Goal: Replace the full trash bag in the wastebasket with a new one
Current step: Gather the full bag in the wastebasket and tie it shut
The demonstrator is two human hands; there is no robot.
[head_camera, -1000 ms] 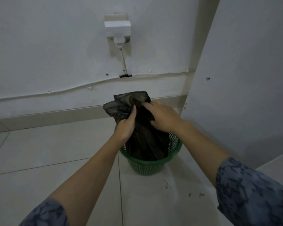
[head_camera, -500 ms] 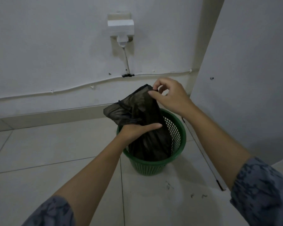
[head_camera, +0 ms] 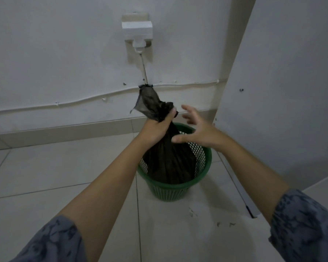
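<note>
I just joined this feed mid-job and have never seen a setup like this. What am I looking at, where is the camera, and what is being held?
There is no machine here: a person works with bare hands, and the single camera sits on their head, looking forward and down, so both forearms reach in from the bottom of the picture. The left hand is closed around the gathered neck of a black trash bag, whose body sits in a green mesh wastebasket on the tiled floor. The right hand is open beside the bag's neck, fingers spread and blurred, holding nothing. Behind is a white wall with a white plug adapter and a cable clipped along it. A few small scraps lie on the floor near the basket. No new bag is in view.
</note>
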